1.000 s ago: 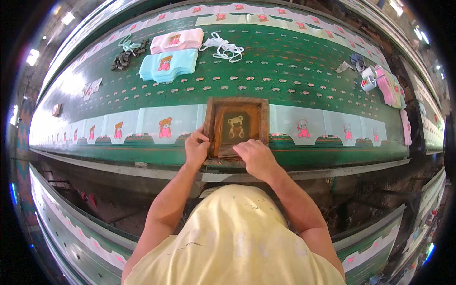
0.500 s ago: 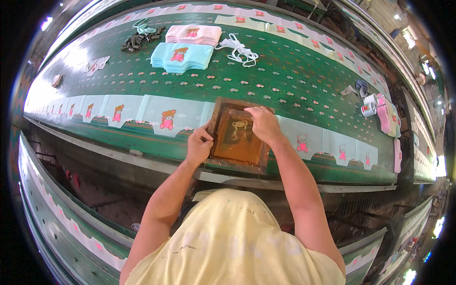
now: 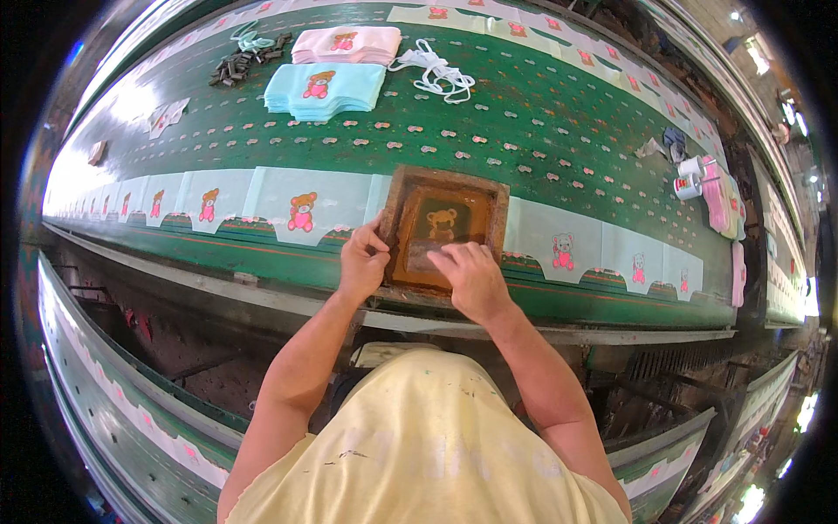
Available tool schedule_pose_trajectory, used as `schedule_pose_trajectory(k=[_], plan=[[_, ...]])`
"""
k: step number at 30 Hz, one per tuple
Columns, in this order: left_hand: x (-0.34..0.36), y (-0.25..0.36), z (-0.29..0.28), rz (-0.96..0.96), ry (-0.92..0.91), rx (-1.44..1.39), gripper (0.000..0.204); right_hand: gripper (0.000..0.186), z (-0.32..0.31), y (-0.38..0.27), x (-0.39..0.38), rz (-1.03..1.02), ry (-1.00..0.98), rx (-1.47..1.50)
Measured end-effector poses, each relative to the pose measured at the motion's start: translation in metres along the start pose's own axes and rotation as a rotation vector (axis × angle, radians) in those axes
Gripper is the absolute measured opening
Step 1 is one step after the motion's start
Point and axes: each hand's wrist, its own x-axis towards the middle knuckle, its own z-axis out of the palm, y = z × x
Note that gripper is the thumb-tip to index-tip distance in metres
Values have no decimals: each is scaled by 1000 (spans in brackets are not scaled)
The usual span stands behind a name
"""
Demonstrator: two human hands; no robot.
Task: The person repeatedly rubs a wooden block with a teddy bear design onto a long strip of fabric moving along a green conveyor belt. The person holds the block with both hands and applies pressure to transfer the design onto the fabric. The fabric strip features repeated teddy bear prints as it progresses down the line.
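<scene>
A wooden screen-printing frame (image 3: 496,210) lies flat on a row of pale blue cloth pieces (image 3: 336,196). Its brown mesh shows a bear-shaped design. My left hand (image 3: 364,259) is closed on the frame's left edge. Inside the frame, my right hand (image 3: 476,279) pinches a flat, greyish squeegee (image 3: 422,256) low on the mesh; the fingers partly cover it. Left of the frame, a printed bear (image 3: 301,212) is brown with a pink heart. To the right, another bear (image 3: 563,251) shows pink parts and outlines without brown fill.
The long green table (image 3: 349,157) carries stacked blue cloths (image 3: 323,94), stacked pink cloths (image 3: 346,44), white cords (image 3: 441,74) and dark small pieces (image 3: 247,63). White containers (image 3: 687,186) stand at the right end. A metal rail (image 3: 262,293) runs along the near edge.
My right hand has moved from the frame's far edge toward me, down the mesh, with the squeegee. The bear design's upper part now shows uncovered. My left hand keeps its hold.
</scene>
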Motion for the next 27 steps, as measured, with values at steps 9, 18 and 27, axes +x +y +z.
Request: schedule_pose_trajectory(k=[9, 18, 27], plan=[[5, 15, -4, -12, -50, 163, 18, 51, -2, -41, -33, 88, -11, 53], [5, 1, 2, 131, -18, 119, 24, 60, -19, -63, -31, 221, -125, 97], [4, -9, 1, 198, -1, 64, 25, 53, -11, -87, -34, 295, -18, 86]])
